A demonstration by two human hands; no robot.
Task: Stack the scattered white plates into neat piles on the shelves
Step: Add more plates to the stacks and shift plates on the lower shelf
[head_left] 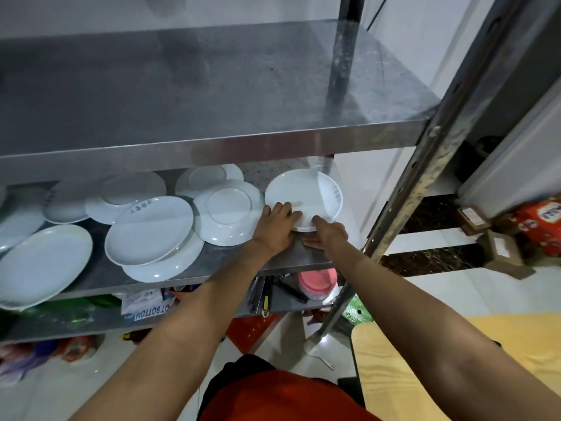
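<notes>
Both hands at the plate stack [303, 194], right end of the middle shelf [230, 262]. Left hand [277, 224] lies on the stack's near rim, fingers straight. Right hand [329, 235] grips the near edge, thumb on top, fingers under. Loose plates [151, 229] scattered left of the stack, some upside down.

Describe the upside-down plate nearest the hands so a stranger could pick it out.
Find the middle shelf of the metal rack. Just left of the small pile both hands hold lies the plate. Unlike the face-up plates around it, its round foot ring shows on top.
</notes>
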